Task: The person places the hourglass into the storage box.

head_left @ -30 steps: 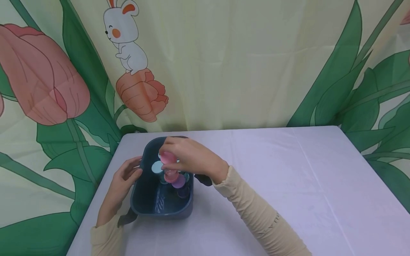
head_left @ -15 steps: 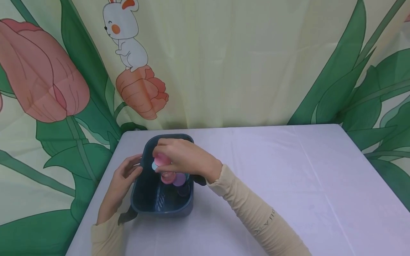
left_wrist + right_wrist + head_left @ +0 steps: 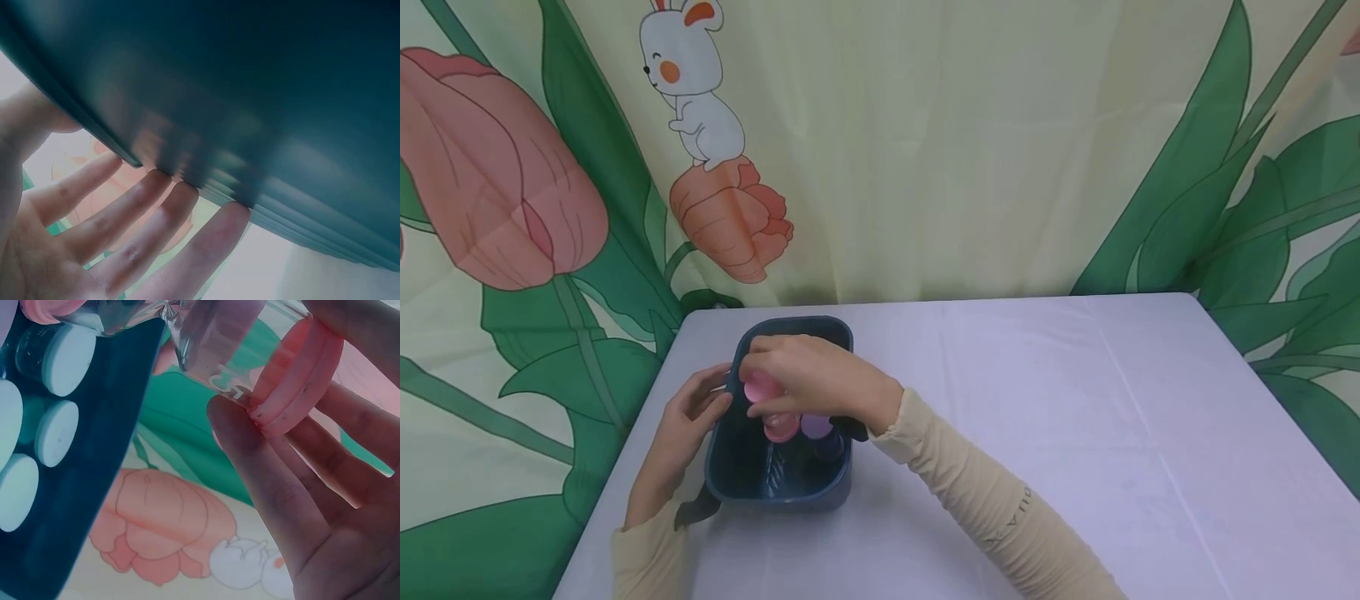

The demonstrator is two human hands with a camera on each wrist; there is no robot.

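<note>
A dark blue plastic basket [image 3: 805, 500] stands on the table with small clear jars inside. With thumb and fingers, my right hand [image 3: 812, 375] pinches one clear jar by its pink lid [image 3: 762, 387], above the basket's left part; in the right wrist view its clear body [image 3: 215, 347] points away from the palm. Beneath this hand are another pink-lidded jar [image 3: 781, 428] and a purple-lidded jar [image 3: 816, 426]. My left hand [image 3: 681, 433] has its fingers fairly straight, their tips touching the basket's outer left wall [image 3: 300, 181].
Inside the basket, several jars with pale lids [image 3: 70, 359] show in the right wrist view; the right hand hides them from the head view. A white cloth covers the table [image 3: 1015, 400]. Behind it hangs a printed curtain [image 3: 925, 167].
My right hand has moved left and slightly toward me with the pink-lidded jar, now covering the pale lids. The left hand and the basket have stayed in place.
</note>
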